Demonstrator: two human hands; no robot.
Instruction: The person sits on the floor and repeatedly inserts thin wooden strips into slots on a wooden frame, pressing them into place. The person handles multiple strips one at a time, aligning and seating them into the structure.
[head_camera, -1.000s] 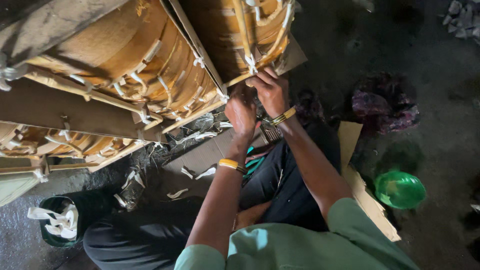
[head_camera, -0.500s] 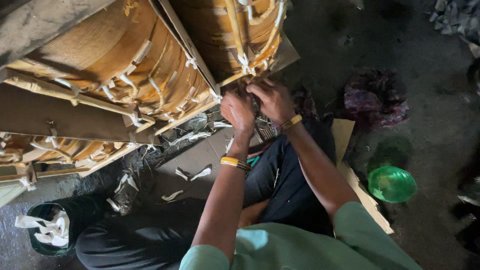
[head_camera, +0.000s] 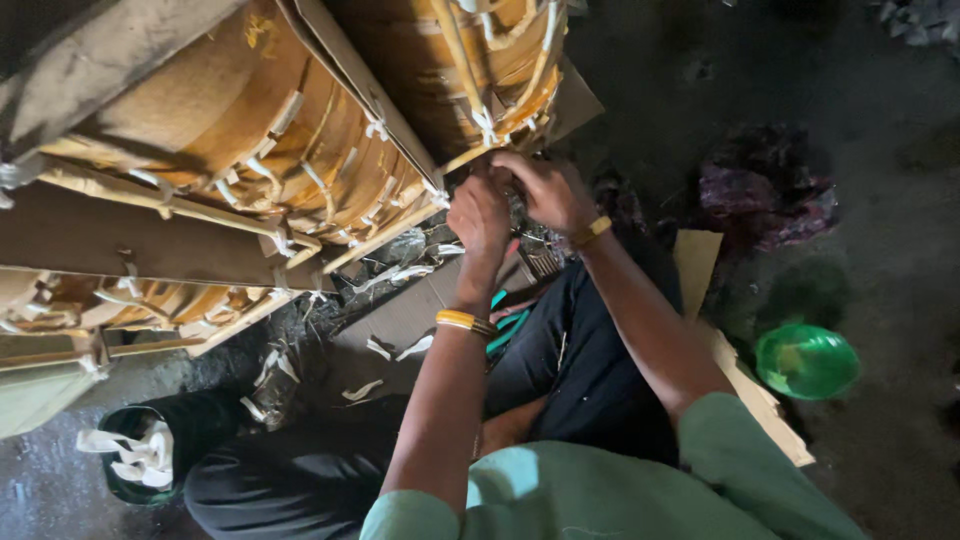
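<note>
1. Sleeve (head_camera: 600, 490): pale green, nearest the camera; both bare forearms reach up from it.
2. Left hand (head_camera: 480, 220): fingers curled narrow, a yellow bangle (head_camera: 455, 319) at the wrist; what it pinches cannot be told.
3. Right hand (head_camera: 545, 190): fingers bent narrow, touching the white tape (head_camera: 487, 128) at the lower edge of the coil (head_camera: 480, 60); a yellow band sits on its wrist. The grip itself is hidden.
4. Coil: wound, yellow-brown, bound with white ties, just above both hands.
5. Second coil (head_camera: 250, 160): left of the first, behind a brown board (head_camera: 130, 250).
6. Floor: green bowl (head_camera: 806, 361) well right; bucket (head_camera: 140, 455) of white scraps lower left
</note>
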